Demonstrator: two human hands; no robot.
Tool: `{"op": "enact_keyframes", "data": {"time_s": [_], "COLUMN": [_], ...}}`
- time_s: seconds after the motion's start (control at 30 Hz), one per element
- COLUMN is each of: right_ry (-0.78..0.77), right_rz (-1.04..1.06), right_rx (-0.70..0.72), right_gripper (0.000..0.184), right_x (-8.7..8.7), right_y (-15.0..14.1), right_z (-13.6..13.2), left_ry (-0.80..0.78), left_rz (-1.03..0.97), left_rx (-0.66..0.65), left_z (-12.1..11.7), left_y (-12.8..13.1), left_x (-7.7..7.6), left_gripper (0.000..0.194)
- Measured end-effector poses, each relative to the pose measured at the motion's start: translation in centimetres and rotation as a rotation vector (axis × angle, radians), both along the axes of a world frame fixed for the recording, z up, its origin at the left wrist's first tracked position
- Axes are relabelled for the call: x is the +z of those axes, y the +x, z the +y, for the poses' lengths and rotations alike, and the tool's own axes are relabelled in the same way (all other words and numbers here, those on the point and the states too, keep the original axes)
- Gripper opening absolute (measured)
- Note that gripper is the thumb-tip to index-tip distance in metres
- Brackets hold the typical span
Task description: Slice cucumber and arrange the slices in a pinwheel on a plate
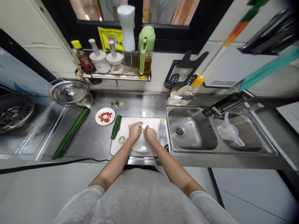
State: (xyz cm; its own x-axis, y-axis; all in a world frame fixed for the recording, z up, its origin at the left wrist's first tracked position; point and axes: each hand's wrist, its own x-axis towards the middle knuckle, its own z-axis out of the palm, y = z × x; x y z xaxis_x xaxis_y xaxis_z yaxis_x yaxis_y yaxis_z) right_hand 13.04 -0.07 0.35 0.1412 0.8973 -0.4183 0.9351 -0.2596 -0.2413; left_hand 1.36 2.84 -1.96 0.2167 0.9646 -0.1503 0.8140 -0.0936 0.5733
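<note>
Both my hands rest together over a white plate (142,146) on a pale cutting board (116,147). My left hand (135,130) and my right hand (149,133) have curled fingers closed around pale green cucumber pieces (144,126) between them. A short dark cucumber half (116,126) lies at the board's left edge, with a cucumber slice (121,140) near it. A knife (162,133) lies along the board's right side, untouched.
A long whole cucumber (70,133) lies on the steel counter at left. A small plate of red chili bits (105,116) sits behind the board. A lidded steel pot (68,94) stands at back left, a double sink (193,132) at right, a condiment rack (116,63) behind.
</note>
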Motion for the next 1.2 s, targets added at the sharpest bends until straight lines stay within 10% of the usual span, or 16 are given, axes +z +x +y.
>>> {"op": "enact_keyframes", "data": {"time_s": [1.2], "right_ry": [0.029], "right_rz": [-0.076], "right_rx": [0.186], "right_gripper": [0.036], "right_x": [-0.3], "right_y": [-0.1], "right_z": [-1.6], "left_ry": [-0.003], "left_rz": [0.084], "left_rx": [-0.018], "left_z": [0.8], "left_y": [-0.4], "left_x": [0.3], "left_gripper": [0.027]}}
